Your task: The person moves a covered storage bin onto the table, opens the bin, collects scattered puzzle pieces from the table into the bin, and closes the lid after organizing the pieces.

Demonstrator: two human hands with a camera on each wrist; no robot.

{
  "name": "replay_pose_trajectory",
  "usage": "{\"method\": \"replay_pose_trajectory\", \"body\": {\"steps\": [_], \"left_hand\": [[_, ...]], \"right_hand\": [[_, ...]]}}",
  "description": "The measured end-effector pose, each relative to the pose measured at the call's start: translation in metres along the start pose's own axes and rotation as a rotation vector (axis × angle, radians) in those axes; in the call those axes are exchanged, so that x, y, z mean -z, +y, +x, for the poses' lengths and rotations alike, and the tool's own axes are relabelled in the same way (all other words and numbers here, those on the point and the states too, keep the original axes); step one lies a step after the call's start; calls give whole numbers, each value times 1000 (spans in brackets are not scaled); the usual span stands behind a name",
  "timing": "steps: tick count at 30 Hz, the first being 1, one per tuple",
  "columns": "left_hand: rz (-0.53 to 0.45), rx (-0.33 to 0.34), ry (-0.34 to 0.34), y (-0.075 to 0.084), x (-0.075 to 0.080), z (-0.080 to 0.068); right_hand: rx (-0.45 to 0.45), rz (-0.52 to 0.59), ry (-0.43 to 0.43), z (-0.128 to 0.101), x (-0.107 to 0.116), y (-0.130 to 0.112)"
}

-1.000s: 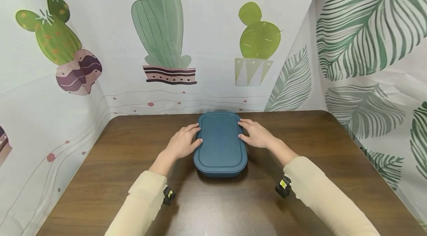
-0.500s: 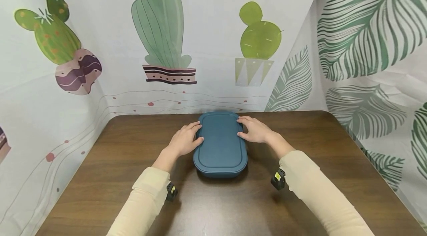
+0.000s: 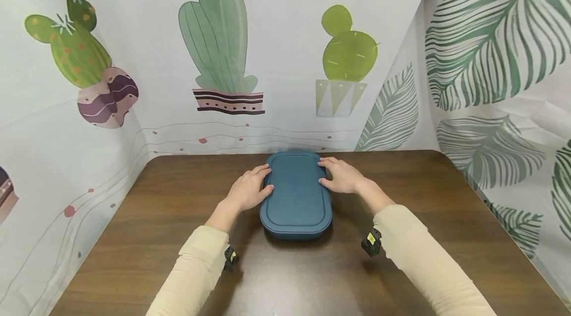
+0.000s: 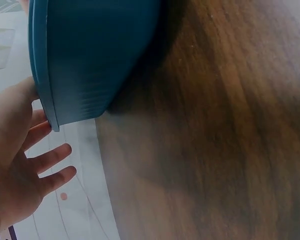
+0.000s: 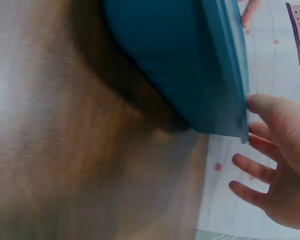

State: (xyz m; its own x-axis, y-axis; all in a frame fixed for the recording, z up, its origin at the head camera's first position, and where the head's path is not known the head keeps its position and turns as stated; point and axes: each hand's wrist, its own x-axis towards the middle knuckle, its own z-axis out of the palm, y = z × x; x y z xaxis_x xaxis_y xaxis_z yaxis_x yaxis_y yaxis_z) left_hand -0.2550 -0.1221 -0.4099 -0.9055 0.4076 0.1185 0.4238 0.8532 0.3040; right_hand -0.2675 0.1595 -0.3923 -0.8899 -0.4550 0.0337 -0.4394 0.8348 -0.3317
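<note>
A blue rectangular lidded box point(image 3: 295, 192) stands on the wooden table against the back wall, its lid on. My left hand point(image 3: 245, 189) touches the lid's left edge, thumb resting on top. Opposite it, my right hand point(image 3: 342, 176) touches the right edge with its thumb and fingertips. In the left wrist view the box point(image 4: 90, 55) shows its side wall, and two fingers of the left hand point(image 4: 15, 155) stretch out clear of the rim. The right wrist view shows the right hand point(image 5: 285, 160) much the same way beside the lid's rim. The box's contents are hidden.
The brown wooden table point(image 3: 178, 217) extends to both sides and in front of the box. Behind it hangs a white cloth backdrop point(image 3: 285, 58) printed with cacti and leaves. A small black camera sits at each wrist.
Both hands have shifted slightly along the lid's edges, the right one a little farther back. The box has stayed in place; the head view has tilted slightly.
</note>
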Motion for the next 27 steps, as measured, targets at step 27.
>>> {"method": "replay_pose_trajectory", "body": {"steps": [27], "left_hand": [[57, -64, 115, -8, -5, -1]], "right_hand": [[23, -105, 228, -10, -9, 6]]}}
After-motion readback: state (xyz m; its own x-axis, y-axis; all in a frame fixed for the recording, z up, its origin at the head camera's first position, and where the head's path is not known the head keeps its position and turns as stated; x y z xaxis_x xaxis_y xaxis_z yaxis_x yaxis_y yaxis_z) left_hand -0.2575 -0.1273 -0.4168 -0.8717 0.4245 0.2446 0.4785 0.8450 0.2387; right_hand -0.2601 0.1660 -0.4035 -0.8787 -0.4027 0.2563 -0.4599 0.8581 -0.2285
